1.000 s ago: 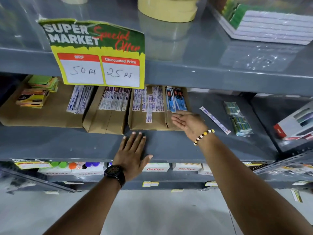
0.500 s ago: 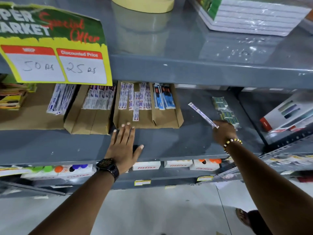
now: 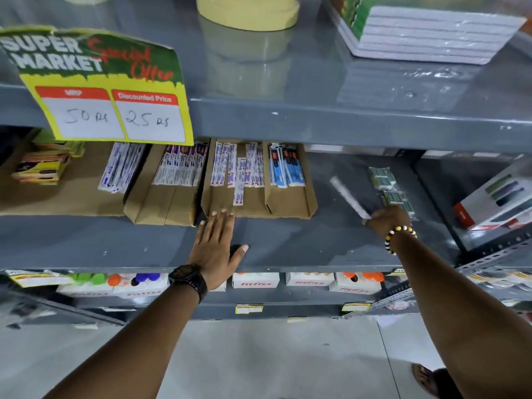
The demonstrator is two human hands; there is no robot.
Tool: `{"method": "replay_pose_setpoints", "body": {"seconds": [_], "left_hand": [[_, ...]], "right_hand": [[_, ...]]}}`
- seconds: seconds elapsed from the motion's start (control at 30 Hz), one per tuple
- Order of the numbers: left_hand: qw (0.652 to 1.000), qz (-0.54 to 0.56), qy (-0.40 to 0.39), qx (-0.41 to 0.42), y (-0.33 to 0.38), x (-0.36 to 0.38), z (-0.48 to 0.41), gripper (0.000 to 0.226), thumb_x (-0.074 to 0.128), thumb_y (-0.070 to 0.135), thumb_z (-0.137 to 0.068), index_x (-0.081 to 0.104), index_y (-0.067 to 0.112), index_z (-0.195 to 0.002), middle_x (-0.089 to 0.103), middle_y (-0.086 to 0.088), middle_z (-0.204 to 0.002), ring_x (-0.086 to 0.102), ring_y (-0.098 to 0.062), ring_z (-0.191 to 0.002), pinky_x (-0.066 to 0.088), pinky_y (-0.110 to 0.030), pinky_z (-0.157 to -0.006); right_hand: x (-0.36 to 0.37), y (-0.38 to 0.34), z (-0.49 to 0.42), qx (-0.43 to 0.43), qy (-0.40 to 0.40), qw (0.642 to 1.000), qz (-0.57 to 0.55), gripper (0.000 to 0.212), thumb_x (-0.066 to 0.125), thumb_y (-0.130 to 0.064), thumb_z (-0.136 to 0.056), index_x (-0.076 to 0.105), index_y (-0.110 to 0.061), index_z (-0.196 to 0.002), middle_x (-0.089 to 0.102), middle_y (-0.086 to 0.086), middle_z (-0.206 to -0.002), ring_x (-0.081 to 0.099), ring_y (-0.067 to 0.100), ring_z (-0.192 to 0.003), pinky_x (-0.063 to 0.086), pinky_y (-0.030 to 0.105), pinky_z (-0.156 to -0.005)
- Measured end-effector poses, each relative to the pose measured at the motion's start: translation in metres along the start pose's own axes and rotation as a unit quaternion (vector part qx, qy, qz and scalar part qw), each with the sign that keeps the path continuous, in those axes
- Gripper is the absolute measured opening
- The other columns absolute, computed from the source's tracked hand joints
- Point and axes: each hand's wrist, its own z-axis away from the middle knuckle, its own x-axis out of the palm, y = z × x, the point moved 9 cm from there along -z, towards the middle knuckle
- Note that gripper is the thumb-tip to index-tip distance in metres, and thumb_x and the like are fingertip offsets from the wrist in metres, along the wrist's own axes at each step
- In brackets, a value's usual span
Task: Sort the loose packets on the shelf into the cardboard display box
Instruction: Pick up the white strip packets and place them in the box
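On the grey shelf (image 3: pixel 288 243), the left hand (image 3: pixel 216 246) lies flat, palm down, fingertips touching the front edge of the cardboard display box (image 3: pixel 259 203) at its 12 o'clock. At 3 o'clock from the box, the right hand (image 3: pixel 385 221) pinches the near end of a long white packet (image 3: pixel 347 197), blurred, seemingly lifted off the shelf. Green packets (image 3: pixel 388 188) lie just beyond that hand.

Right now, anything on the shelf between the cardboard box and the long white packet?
Nothing: bare grey shelf between the cardboard box and the long white packet, per the head view.
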Motion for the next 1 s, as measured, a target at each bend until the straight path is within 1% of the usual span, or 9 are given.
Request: {"method": "replay_pose_setpoints", "body": {"seconds": [0.1,0.2,0.27,0.43,0.53,0.63,0.73,0.83,1.0], "left_hand": [[0.994,0.103,0.038,-0.017,0.001,-0.021,0.006,0.080,0.037,0.055,-0.095,0.004,0.016,-0.156,0.014,-0.013,-0.165,0.009,-0.032,-0.152,0.016,-0.052,-0.121],[0.973,0.209,0.075,-0.057,-0.001,-0.046,0.009,0.077,0.052,0.043,-0.098,0.007,0.020,-0.156,0.019,-0.010,-0.164,0.016,-0.027,-0.150,0.024,-0.044,-0.119],[0.952,0.287,0.071,-0.083,0.000,-0.057,0.006,0.072,0.053,0.041,-0.098,0.014,0.025,-0.156,0.024,-0.006,-0.162,0.026,-0.022,-0.147,0.029,-0.038,-0.115],[0.881,0.458,0.055,-0.108,0.016,-0.094,-0.016,0.061,0.055,0.038,-0.098,0.028,0.027,-0.152,0.043,0.002,-0.150,0.051,-0.015,-0.129,0.040,-0.034,-0.105],[0.824,0.555,0.047,-0.103,0.033,-0.117,-0.025,0.056,0.055,0.033,-0.100,0.032,0.024,-0.150,0.054,-0.002,-0.141,0.061,-0.014,-0.113,0.047,-0.035,-0.100],[0.770,0.628,0.026,-0.108,0.043,-0.132,-0.024,0.041,0.054,0.033,-0.100,0.048,0.026,-0.140,0.064,0.005,-0.127,0.068,-0.015,-0.106,0.054,-0.034,-0.090],[0.743,0.660,0.027,-0.111,0.038,-0.137,-0.020,0.026,0.057,0.031,-0.098,0.063,0.022,-0.122,0.074,0.003,-0.108,0.070,-0.017,-0.088,0.057,-0.030,-0.072],[0.721,0.681,0.050,-0.118,0.032,-0.142,-0.013,0.009,0.059,0.020,-0.097,0.067,0.017,-0.097,0.074,0.004,-0.086,0.065,-0.013,-0.069,0.052,-0.026,-0.061],[0.702,0.699,0.059,-0.119,0.022,-0.144,-0.003,0.010,0.064,0.014,-0.093,0.072,0.020,-0.090,0.070,0.004,-0.090,0.063,-0.011,-0.069,0.051,-0.022,-0.059]], "right_hand": [[-0.007,0.003,0.016,0.001,-0.001,0.997,-0.081,0.034,0.076,-0.037,-0.078,0.078,-0.006,-0.093,0.074,0.010,-0.097,0.067,0.029,-0.097,0.051,0.031,-0.084],[-0.023,0.005,0.027,0.005,0.017,0.975,-0.221,0.031,0.084,-0.038,-0.067,0.079,-0.013,-0.083,0.072,0.000,-0.075,0.067,0.021,-0.074,0.048,0.025,-0.067],[-0.033,-0.005,0.037,-0.016,0.008,0.952,-0.307,0.026,0.084,-0.039,-0.068,0.078,-0.016,-0.079,0.071,-0.005,-0.065,0.064,0.018,-0.065,0.049,0.027,-0.065],[-0.058,-0.067,0.079,-0.122,-0.044,0.874,-0.469,0.020,0.077,-0.023,-0.080,0.077,-0.008,-0.094,0.072,0.007,-0.077,0.061,0.013,-0.066,0.054,0.027,-0.067],[-0.066,-0.106,0.107,-0.194,-0.097,0.861,-0.461,0.023,0.072,-0.014,-0.084,0.073,-0.001,-0.103,0.074,0.007,-0.078,0.064,0.010,-0.064,0.056,0.022,-0.065],[-0.073,-0.134,0.131,-0.244,-0.136,0.847,-0.452,0.017,0.071,-0.013,-0.084,0.075,-0.004,-0.099,0.073,0.001,-0.070,0.061,0.007,-0.060,0.054,0.020,-0.062],[-0.071,-0.150,0.141,-0.265,-0.167,0.845,-0.433,0.019,0.072,-0.013,-0.084,0.075,-0.002,-0.099,0.073,0.000,-0.073,0.059,0.008,-0.062,0.053,0.020,-0.061],[-0.068,-0.158,0.146,-0.269,-0.188,0.847,-0.419,0.015,0.073,-0.014,-0.083,0.076,-0.006,-0.096,0.074,0.000,-0.073,0.059,0.010,-0.064,0.052,0.021,-0.061],[-0.058,-0.158,0.147,-0.256,-0.218,0.842,-0.422,0.020,0.076,-0.015,-0.078,0.076,-0.006,-0.096,0.072,0.014,-0.078,0.060,0.013,-0.065,0.052,0.021,-0.060]]}}
